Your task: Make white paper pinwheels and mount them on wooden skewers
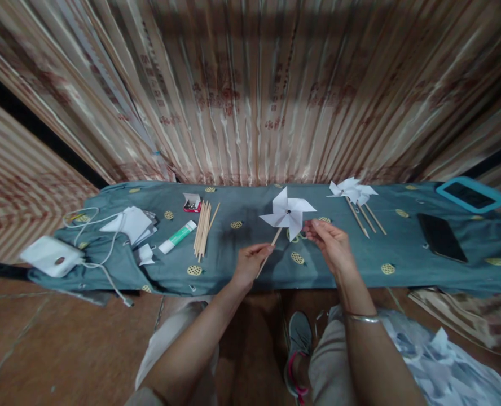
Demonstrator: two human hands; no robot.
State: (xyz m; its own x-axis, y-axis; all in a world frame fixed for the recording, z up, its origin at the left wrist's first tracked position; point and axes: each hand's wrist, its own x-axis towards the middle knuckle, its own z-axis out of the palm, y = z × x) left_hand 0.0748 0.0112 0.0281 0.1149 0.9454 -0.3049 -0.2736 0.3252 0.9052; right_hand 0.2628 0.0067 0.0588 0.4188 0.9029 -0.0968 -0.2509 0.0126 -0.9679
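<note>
My left hand (250, 262) is closed round the thin wooden stick (271, 249) of a white paper pinwheel (288, 213), held just above the teal cloth (216, 254). My right hand (330, 241) pinches the lower right blade of that pinwheel with its fingertips. A small dark pin sits at the pinwheel's centre.
Finished white pinwheels on sticks (354, 194) lie at the back right. Left of my hands are a bundle of wooden sticks (202, 226), a glue stick (177, 236), a small red box (192, 203), white paper pieces (132, 224) and a white power bank with cable (52, 256). Two phones (440, 237) lie at the right.
</note>
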